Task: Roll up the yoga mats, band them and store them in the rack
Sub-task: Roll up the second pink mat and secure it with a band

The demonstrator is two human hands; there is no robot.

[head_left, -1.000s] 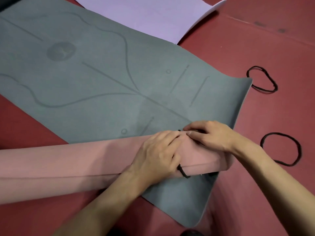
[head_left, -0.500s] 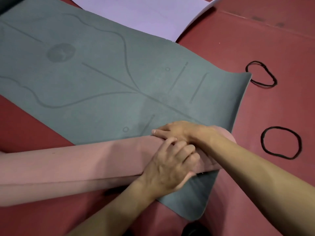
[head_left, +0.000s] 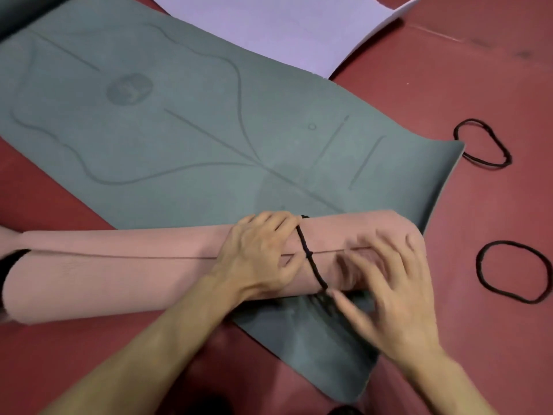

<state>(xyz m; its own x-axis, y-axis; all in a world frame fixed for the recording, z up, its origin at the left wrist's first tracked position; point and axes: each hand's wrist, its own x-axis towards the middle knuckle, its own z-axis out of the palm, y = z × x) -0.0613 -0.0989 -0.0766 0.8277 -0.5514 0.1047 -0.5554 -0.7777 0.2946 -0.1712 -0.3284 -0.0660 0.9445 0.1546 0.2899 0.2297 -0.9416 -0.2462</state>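
Observation:
A rolled pink mat (head_left: 119,274) lies crosswise over the near end of a flat grey-green mat (head_left: 179,130). A black band (head_left: 308,254) circles the roll near its right end, and something dark also wraps its far left end (head_left: 9,265). My left hand (head_left: 257,259) lies on top of the roll just left of the band, fingers draped over the far side and touching the band. My right hand (head_left: 389,286) is blurred, its fingers spread over the roll's right end, holding nothing.
Two loose black bands lie on the red floor at the right, one farther (head_left: 481,143) and one nearer (head_left: 513,271). A flat lilac mat (head_left: 269,25) lies beyond the grey-green one. A dark roll (head_left: 18,13) shows at the top left corner.
My right hand has come off the far side of the roll and swung back to its right end. The band now shows fully around the roll, with my left hand beside it.

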